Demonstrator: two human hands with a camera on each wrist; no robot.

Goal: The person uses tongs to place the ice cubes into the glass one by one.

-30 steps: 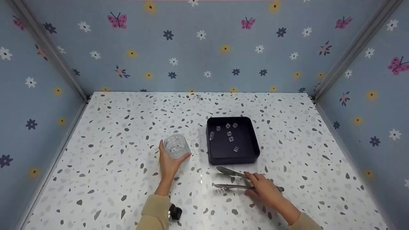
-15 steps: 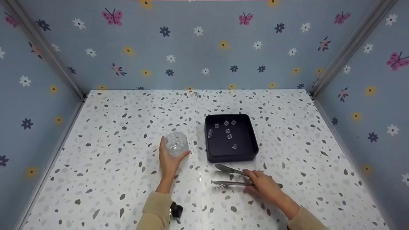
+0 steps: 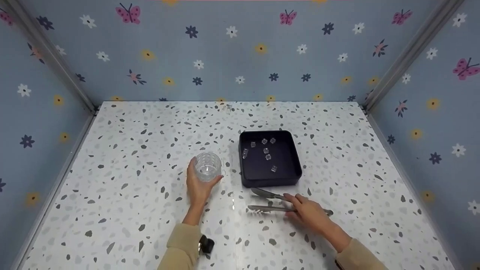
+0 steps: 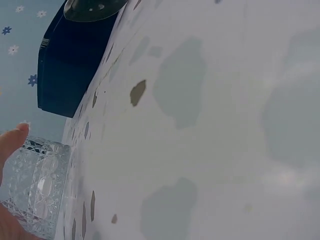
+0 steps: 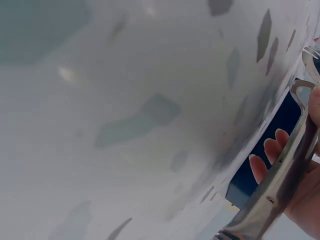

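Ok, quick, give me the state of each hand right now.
Left hand: holding the clear glass by its side.
Right hand: holding the metal tongs, their arms spread apart.

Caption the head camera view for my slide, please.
Left hand holding a clear glass, right hand gripping metal tongs near a dark tray of clear pieces.

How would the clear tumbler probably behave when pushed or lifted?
The tumbler looks stiff and perhaps breakable, being clear like glass. Its patterned wall may give the left hand some grip. Being round, it might roll if tipped.
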